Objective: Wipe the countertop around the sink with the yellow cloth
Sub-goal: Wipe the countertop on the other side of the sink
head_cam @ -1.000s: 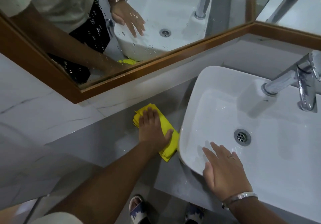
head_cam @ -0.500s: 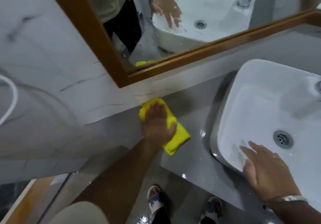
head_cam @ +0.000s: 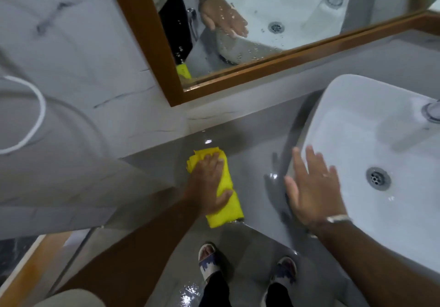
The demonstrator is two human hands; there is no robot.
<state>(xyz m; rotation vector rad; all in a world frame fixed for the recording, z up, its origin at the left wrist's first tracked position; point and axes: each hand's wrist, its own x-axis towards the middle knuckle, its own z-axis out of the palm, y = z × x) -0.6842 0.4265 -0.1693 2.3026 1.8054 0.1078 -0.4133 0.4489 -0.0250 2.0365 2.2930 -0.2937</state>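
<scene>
Head view shows my left hand [head_cam: 209,185] flat on the folded yellow cloth [head_cam: 226,202], fingers laid close together across its upper half and the thumb out on the cloth's right side, pressing it onto the grey countertop [head_cam: 252,159] just left of the white basin [head_cam: 371,140]. The cloth lies lengthwise from near the back wall to the counter's front edge, its lower end just over that edge. My right hand [head_cam: 312,187] holds nothing; its fingers are spread, apparently resting on the basin's rim. I judge the cloth soft, light and limp, likely to bunch on the wet-looking surface, so I'd press through the palm at its middle rather than pinch a corner.
</scene>
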